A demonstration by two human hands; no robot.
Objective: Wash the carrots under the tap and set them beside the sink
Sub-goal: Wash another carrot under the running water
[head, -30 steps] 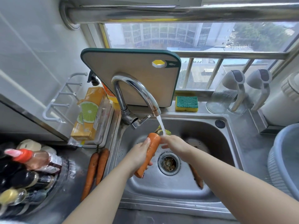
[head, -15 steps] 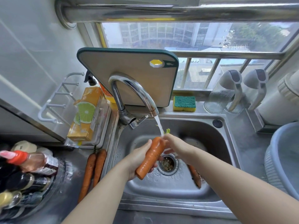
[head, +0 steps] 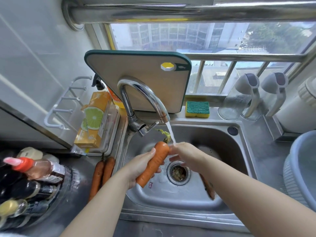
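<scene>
Head view: we see the left hand [head: 137,170] gripping a carrot [head: 154,164] over the sink [head: 188,218], its fingers wrapped round the lower half from the left and its thumb lying along the upper side. The carrot's long axis runs on a slant. The thin tip points down and toward us at the lower left, and the thick crown sits up and away at the upper right. A short green stalk [head: 165,134] sticks out past the crown toward the tap [head: 145,93]. The water stream [head: 171,132] falls from the spout just right of the crown onto the right hand [head: 187,156]. That hand's fingers reach to the crown but are blurred, so we cannot tell whether they pinch it or only brush it. 2 more carrots [head: 102,175] lie side by side on the counter [head: 80,170] just left of the sink, tips toward us. 1 other carrot [head: 207,187] lies on the sink floor right of the drain [head: 178,173], partly under the right forearm. Against the frame 0.5 s ago, the grip and the slant are much the same and the right hand has stayed at the crown, but more of the green stalk shows. The 2 on the counter and the 1 in the sink have not shifted.
</scene>
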